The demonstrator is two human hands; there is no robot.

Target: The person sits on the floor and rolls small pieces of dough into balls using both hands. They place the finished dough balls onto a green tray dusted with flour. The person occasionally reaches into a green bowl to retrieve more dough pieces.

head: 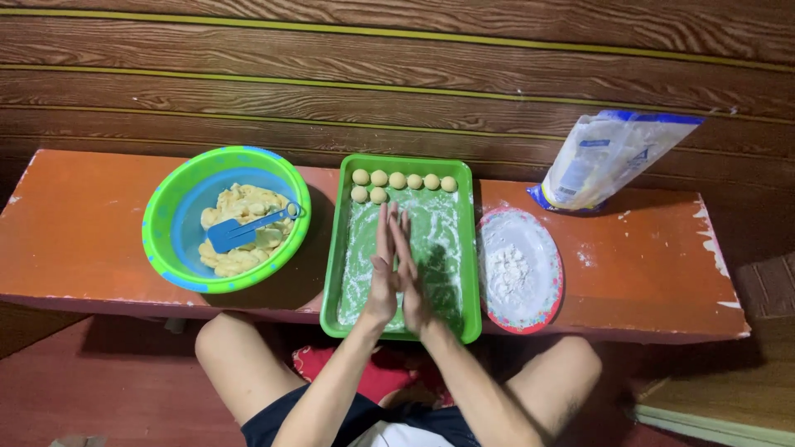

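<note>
**Palms pressed together over the floured tray**

Over the green tray [331,248] we hold our left hand [382,269] and right hand [409,273] flat, palm against palm, fingers straight; whether anything lies between them we cannot tell. Seven dough balls [397,180] sit along the tray's far end. To the left stands a green bowl [166,207] of dough with a blue scraper [236,232]; to the right, a plate [546,248] of flour and a flour bag [609,157].
</note>
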